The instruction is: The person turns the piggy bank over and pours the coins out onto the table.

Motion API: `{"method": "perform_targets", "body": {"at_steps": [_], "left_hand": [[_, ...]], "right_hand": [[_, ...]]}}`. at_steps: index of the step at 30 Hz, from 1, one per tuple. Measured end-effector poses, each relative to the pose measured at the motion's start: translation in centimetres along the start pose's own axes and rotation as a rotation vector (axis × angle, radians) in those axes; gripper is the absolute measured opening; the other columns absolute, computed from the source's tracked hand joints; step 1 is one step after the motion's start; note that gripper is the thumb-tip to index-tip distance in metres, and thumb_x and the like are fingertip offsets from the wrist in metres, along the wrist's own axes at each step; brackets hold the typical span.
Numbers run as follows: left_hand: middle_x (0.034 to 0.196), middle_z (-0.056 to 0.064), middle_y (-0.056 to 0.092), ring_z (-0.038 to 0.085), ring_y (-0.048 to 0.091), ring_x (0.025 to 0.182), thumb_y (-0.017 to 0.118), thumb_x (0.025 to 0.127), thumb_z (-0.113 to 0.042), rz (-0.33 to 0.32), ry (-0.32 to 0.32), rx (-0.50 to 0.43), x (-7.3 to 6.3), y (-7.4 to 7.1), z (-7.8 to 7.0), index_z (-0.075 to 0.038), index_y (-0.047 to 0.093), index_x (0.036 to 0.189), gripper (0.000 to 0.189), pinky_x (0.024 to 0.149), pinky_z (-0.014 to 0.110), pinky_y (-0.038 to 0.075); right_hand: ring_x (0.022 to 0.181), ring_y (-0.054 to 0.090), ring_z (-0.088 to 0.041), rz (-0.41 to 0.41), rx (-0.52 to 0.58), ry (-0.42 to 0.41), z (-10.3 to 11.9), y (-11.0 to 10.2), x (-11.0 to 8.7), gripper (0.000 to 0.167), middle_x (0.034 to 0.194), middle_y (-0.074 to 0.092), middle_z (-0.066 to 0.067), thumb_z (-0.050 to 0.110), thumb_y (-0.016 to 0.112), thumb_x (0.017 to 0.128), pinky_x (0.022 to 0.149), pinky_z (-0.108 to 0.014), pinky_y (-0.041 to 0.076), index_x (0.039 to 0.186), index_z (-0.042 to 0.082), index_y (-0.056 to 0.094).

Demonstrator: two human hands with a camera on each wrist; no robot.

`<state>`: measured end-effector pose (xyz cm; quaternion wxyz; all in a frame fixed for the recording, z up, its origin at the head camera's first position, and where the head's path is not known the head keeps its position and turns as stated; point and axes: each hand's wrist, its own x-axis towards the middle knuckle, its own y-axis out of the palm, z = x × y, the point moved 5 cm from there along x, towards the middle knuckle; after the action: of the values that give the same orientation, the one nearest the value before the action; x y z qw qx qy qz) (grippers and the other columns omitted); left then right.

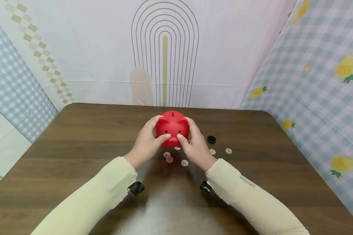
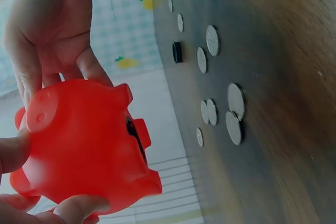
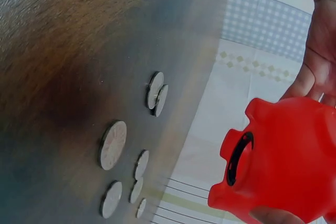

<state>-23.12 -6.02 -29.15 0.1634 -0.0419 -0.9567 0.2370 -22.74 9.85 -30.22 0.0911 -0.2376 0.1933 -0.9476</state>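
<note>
Both hands hold a red piggy bank (image 1: pixel 173 125) up over the table, its face and top coin slot towards the head camera. My left hand (image 1: pixel 147 138) grips its left side, thumb on the front near the snout. On the other side my right hand (image 1: pixel 195 143) mirrors this grip. In the right wrist view a dark round hole (image 3: pixel 240 158) shows in the belly between the stubby feet. Several silver coins (image 1: pixel 184 163) lie flat on the wood below, some overlapping. A black round plug (image 1: pixel 211 139) rests to the right of the bank.
The brown wooden table (image 1: pixel 76 150) ends at a white patterned cloth (image 1: pixel 100 49) behind. A checked cloth with pineapples (image 1: pixel 311 85) hangs along the right side. Two coins, one of them this coin (image 1: pixel 228 151), lie right of the right hand.
</note>
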Motion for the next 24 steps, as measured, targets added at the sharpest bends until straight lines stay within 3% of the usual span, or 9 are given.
{"method": "perform_targets", "body": {"at_steps": [11, 18, 24], "left_hand": [[0.143, 0.01, 0.046, 0.03, 0.046, 0.127, 0.073, 0.085, -0.012, 0.009, -0.065, 0.022, 0.1, -0.8, 1.5, -0.009, 0.043, 0.143, 0.065, 0.096, 0.044, 0.049], [0.144, 0.011, 0.047, 0.032, 0.046, 0.128, 0.072, 0.086, -0.01, 0.004, -0.088, 0.014, 0.2, -1.3, 2.3, -0.01, 0.04, 0.146, 0.069, 0.099, 0.046, 0.047], [0.145, 0.012, 0.046, 0.033, 0.044, 0.132, 0.072, 0.086, -0.009, 0.0, -0.105, 0.014, 0.4, -1.7, 3.0, -0.01, 0.039, 0.147, 0.07, 0.1, 0.046, 0.046]], "right_hand": [[0.118, 0.052, -0.03, 0.038, 0.083, 0.07, -1.1, 1.4, 0.6, 0.06, 0.138, 0.046, -0.013, 0.003, 0.062, 0.092, 0.088, -0.042, 0.054, 0.145, 0.008, 0.033], [0.106, 0.059, -0.031, 0.003, 0.047, 0.061, -1.5, 2.2, 1.3, 0.06, 0.135, 0.049, -0.013, 0.003, 0.064, 0.09, 0.084, -0.04, 0.056, 0.144, 0.007, 0.037], [0.121, 0.051, -0.031, -0.007, 0.047, 0.073, -1.8, 3.0, 1.8, 0.064, 0.139, 0.046, -0.015, 0.0, 0.066, 0.089, 0.091, -0.043, 0.052, 0.145, 0.004, 0.035]]}}
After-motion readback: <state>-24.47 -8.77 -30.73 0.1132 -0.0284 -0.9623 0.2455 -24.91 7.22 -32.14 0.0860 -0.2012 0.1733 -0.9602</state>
